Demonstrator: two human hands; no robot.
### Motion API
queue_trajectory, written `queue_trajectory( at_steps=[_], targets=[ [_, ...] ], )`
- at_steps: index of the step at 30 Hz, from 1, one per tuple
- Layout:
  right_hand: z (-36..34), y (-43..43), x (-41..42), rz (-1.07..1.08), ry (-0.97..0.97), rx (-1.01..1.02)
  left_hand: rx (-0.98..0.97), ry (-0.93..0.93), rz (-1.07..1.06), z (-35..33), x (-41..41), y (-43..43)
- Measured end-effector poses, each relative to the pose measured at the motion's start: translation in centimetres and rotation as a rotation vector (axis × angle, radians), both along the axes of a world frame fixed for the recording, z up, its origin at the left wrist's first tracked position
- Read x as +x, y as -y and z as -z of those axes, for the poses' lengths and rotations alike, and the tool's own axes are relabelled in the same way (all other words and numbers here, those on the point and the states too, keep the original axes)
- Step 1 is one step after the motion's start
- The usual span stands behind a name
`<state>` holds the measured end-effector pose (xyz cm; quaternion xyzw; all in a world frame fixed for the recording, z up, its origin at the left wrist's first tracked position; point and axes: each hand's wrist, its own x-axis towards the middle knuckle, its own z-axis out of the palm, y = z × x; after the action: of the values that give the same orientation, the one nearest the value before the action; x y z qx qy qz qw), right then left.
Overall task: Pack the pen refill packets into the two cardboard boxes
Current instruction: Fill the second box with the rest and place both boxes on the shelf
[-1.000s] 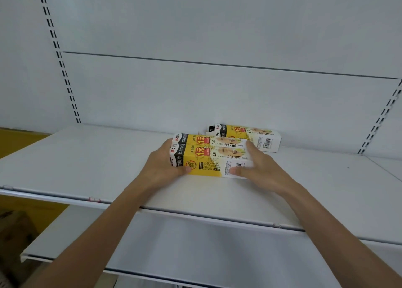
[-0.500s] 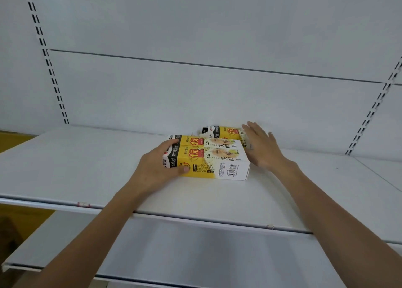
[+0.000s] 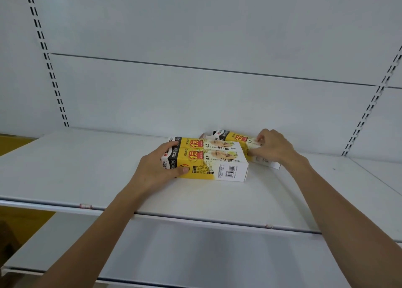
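**A:** What is on the left of the shelf (image 3: 87,168)?

**B:** Bare white board along its left and front edges, and a slotted upright (image 3: 46,56) on the back panel (image 3: 195,102) above the left corner. A lower shelf (image 3: 195,255) juts out beneath.

**A:** And the left hand (image 3: 161,170)?

**B:** It grips the left end of the front box (image 3: 208,165), yellow and white with a barcode. The thumb presses on the near face and the fingers are curled over the top. They also reach the second box (image 3: 204,143), which lies touching behind the first, long sides together.

**A:** Where do those two sit?

**B:** Flat on the shelf, closer to its back edge than to the front, slightly right of centre.

**A:** Further right?

**B:** A rear box (image 3: 237,138) of the same print, close to the back panel and angled, its near corner just beside the second box. The right hand (image 3: 274,146) is closed round its right part, fingers curled over the top. I cannot tell whether it is lifted off the shelf.
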<state>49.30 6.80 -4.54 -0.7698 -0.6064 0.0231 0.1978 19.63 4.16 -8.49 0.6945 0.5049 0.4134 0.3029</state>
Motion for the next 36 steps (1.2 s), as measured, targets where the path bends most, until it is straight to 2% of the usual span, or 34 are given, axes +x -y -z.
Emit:
queue_trajectory(
  at_steps=[2,4,8,11,14,18,21,23,25,28,30,36],
  targets=[
    [-0.3,0.9,0.3,0.024,-0.091,0.040,0.009,-0.009,0.000,0.0,0.1,0.0],
    [-0.3,1.8,0.4,0.036,-0.072,0.100,0.034,-0.042,-0.005,0.1,0.2,-0.2],
    [-0.3,4.5,0.2,0.016,-0.159,0.328,0.119,-0.198,-0.071,0.5,0.4,-0.4],
    [-0.9,6.5,-1.0,-0.008,-0.227,0.450,0.317,-0.313,-0.174,0.0,1.1,0.5],
    [-2.1,8.6,-3.5,-0.085,-0.220,0.523,0.482,-0.175,-0.141,-2.1,2.7,2.8],
    [-3.7,11.1,-8.0,-0.202,-0.189,0.603,0.395,0.202,-0.003,-6.5,5.0,6.0],
    [-3.0,11.9,-11.3,-0.301,-0.182,0.607,0.355,0.406,0.028,-8.0,5.7,6.6],
    [-2.1,11.6,-12.6,-0.342,-0.187,0.561,0.398,0.418,0.002,-7.9,5.2,6.1],
    [-1.7,11.2,-13.0,-0.431,-0.273,0.476,0.408,0.391,0.019,-7.6,4.0,5.7],
    [-2.3,10.4,-12.7,-0.603,-0.414,0.581,0.359,0.297,0.103,-7.0,2.2,5.5],
    [-3.5,9.8,-12.5,-0.652,-0.355,0.691,0.339,0.291,0.138,-6.7,1.5,5.4],
    [-6.0,8.2,-12.8,-0.615,-0.216,0.685,0.347,0.236,0.232,-6.6,1.1,4.8]
  ],
)
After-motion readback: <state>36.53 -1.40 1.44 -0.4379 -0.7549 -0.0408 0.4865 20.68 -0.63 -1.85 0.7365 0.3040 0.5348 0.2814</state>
